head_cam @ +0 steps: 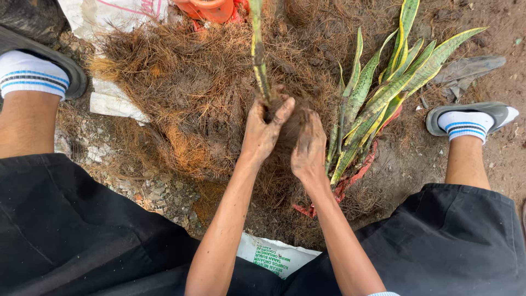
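My left hand [264, 130] grips the base of an upright green-and-yellow striped plant stalk [258, 52], its fingers closed around a clump of brown fibre and soil. Beside it, my right hand [308, 149] presses flat against that same root clump [289, 127], fingers together and dirty with soil. The clump sits on a wide heap of dry brown coconut fibre [186, 82]. The stalk's lower end is hidden inside the clump and behind my left fingers.
A bundle of long striped leaves [383, 87] lies on the fibre to the right, over red netting [356, 172]. White sacks [276, 255] lie near my knees and at the top left. An orange pot [211, 8] stands at the top. My sandalled feet [471, 118] flank the heap.
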